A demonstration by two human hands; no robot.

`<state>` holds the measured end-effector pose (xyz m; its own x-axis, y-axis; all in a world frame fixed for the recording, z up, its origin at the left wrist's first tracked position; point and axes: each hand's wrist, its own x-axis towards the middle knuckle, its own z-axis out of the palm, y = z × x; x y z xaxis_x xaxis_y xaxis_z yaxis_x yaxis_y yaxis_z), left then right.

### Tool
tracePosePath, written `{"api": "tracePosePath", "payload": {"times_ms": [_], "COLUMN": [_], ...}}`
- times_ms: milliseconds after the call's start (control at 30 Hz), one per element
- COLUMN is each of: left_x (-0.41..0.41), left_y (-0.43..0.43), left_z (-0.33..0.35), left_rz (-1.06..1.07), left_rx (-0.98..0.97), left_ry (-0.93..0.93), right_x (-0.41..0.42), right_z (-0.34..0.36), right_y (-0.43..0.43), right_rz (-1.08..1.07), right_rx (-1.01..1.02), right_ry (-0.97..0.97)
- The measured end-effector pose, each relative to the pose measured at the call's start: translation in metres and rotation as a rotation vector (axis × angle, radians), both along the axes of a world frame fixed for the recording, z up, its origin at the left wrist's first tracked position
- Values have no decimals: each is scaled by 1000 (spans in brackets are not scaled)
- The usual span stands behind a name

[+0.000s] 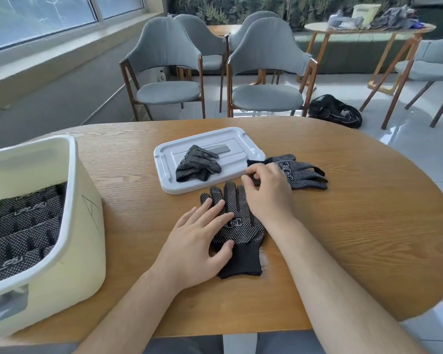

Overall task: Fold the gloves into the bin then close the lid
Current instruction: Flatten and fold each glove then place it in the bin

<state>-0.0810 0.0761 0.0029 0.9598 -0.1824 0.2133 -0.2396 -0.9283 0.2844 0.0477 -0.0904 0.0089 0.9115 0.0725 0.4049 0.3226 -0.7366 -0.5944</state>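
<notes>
A black dotted glove point(243, 226) lies flat on the wooden table point(343, 226), fingers pointing away from me. My left hand point(197, 241) presses on it with straight fingers. My right hand point(266, 190) reaches over the glove's fingertips, its fingers curled at the cuff of another black glove point(302, 172) to the right of the lid. A third glove point(197, 164) lies crumpled on the grey-white lid point(164, 159). The cream bin point(82, 226) at the left holds several folded gloves point(23, 226).
Grey chairs point(264, 72) stand beyond the table's far edge. A black bag point(335, 111) lies on the floor at the right. Another table point(368, 28) with clutter stands at the back right.
</notes>
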Motion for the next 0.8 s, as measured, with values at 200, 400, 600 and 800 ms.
{"api": "tracePosePath", "payload": {"times_ms": [200,400,600,800], "left_x": [0,0,-8,-33], "left_y": [0,-1,1,5], "left_z": [-1,-2,3,5], "left_rz": [-4,-7,-26,-310], "left_rx": [15,71,16,-8], "left_ry": [-3,24,-55,-90], "right_x": [-36,-62,-66,-84], "right_z": [0,-12,-11,-18], "right_y": [-40,-54,-50,-60], "right_rz": [108,109,101,154], "right_rx": [9,-122,-92,-70], "right_ry": [82,74,32,-26]}}
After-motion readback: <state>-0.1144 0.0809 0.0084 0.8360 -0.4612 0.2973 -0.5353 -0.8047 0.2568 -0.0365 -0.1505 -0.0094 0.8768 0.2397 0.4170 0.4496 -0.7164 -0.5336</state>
